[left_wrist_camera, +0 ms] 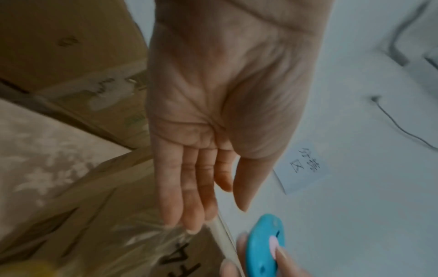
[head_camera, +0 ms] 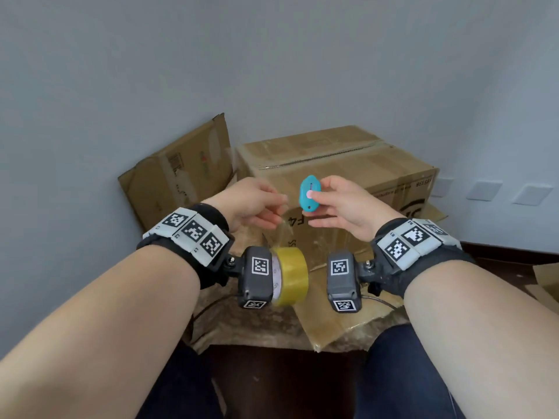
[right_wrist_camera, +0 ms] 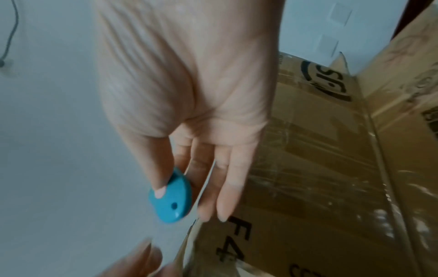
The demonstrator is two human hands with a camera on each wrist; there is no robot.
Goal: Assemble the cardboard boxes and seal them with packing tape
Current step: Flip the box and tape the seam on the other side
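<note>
Pale grey walls meet in a corner behind a patterned table point(head_camera: 242, 328) strewn with cardboard. At 12 o'clock sits the closed box point(head_camera: 338, 164), its top seam hard to read; at 10 a flattened box point(head_camera: 178, 173) leans on the wall. Blur hides whether a clear film reaches the left hand point(head_camera: 254, 204), whose fingers lie straight and together. Its wrist camera half-covers the tape roll point(head_camera: 292, 276). The right hand point(head_camera: 341, 204) pinches a blue cutter point(head_camera: 310, 193) before the box front.
</note>
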